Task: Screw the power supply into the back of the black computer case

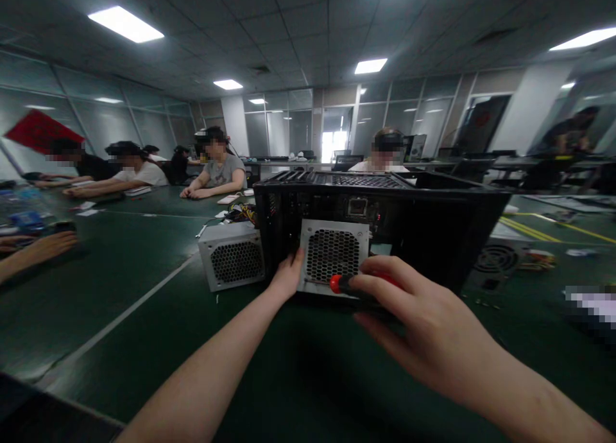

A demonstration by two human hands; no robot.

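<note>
A black computer case (423, 218) stands on the green table (144, 289) in front of me, its back facing me. A silver power supply (333, 253) with a mesh fan grille sits in the case's rear opening. My left hand (287, 277) rests against the lower left corner of that power supply, fingers closed around its edge. My right hand (409, 321) is wrapped round a screwdriver (347, 284) with a red and black handle, whose tip points left at the power supply's lower edge.
A second silver power supply (232, 257) lies on the table left of the case, with cables (240, 213) behind it. A loose fan unit (495, 263) lies at the right. Several people sit along the far side; another person's hand (45, 247) rests at the left.
</note>
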